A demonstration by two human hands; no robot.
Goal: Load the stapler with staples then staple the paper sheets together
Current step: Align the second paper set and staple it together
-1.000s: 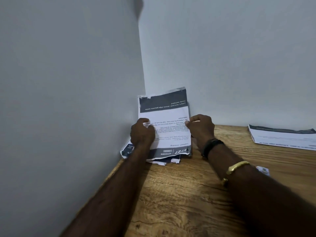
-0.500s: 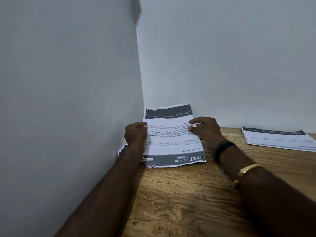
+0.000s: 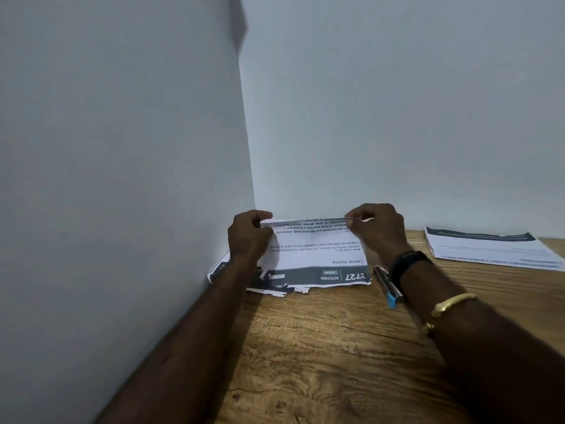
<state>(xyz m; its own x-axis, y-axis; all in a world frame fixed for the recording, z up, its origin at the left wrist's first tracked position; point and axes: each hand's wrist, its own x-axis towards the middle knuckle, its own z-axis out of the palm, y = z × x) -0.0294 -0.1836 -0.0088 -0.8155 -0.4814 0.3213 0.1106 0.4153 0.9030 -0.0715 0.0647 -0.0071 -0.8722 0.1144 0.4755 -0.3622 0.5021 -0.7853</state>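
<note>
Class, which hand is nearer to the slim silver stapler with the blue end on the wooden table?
Right. The right hand is just beyond the slim silver blue-ended stapler, which lies by its wrist; the left hand is across the white printed paper sheet.

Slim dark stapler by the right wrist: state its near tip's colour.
Light blue, on the slim dark stapler; clearest in the head view.
</note>
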